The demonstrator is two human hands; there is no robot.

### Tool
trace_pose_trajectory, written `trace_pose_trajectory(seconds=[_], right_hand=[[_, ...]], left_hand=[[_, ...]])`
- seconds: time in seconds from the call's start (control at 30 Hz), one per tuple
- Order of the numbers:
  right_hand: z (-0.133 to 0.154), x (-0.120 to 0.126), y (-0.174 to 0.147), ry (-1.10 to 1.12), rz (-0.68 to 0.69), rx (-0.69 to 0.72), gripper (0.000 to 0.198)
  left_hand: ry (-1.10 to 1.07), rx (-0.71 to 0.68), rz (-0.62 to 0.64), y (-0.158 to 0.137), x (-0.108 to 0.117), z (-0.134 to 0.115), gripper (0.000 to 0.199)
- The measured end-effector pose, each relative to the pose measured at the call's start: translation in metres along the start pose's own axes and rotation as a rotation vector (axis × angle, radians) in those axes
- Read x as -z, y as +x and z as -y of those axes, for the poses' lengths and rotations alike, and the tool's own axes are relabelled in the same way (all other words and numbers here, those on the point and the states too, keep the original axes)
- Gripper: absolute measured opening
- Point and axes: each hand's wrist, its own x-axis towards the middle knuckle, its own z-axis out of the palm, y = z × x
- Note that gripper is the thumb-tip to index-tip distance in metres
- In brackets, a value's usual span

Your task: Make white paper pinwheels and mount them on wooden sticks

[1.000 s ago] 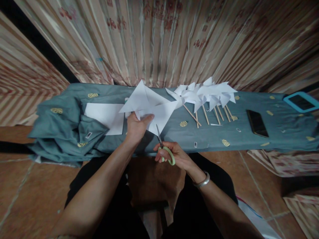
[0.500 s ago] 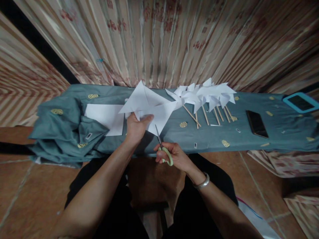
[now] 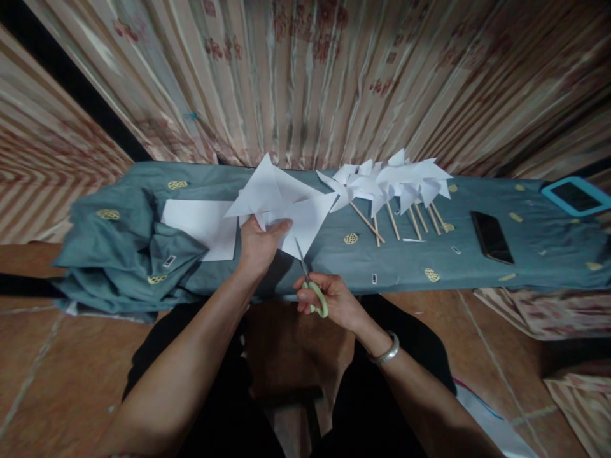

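My left hand pinches a white sheet of paper with slits cut in from its corners, thumb on top and the fingers hidden beneath. In my right hand is a pair of scissors with pale green handles. The scissor blades lie at the paper's near corner, pointing up and to the left. To the left, a flat stack of white paper rests on the cloth. Several white paper pinwheels on wooden sticks lie in a row to the right of the held sheet.
Grey-green cloth covers the narrow table and bunches up at the left end. A dark phone lies to the right, with a blue-framed tablet-like object beyond it. A pleated curtain hangs along the far edge.
The held paper and both hands have shifted slightly left. The scissors remain at the paper's near corner, and the other things stay in place.
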Motion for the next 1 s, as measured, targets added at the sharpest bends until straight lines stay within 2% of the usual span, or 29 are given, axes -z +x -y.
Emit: trace_pose_trajectory(seconds=[0.2,0.77,1.0], right_hand=[[0.0006,0.0014,0.0001,-0.018,-0.01,0.024,0.042],[-0.0028,0.0001,0.0025,-0.025,-0.041,0.049,0.037],[0.0005,-0.0005,0.0023,-0.017,-0.057,0.041,0.04]], left_hand=[[0.029,0.015,0.044,-0.0032,-0.0003,0.0016,0.033],[0.016,0.013,0.057,-0.0056,-0.0022,0.0023,0.035],[-0.049,0.046,0.084,-0.0074,-0.0024,-0.0012,0.028]])
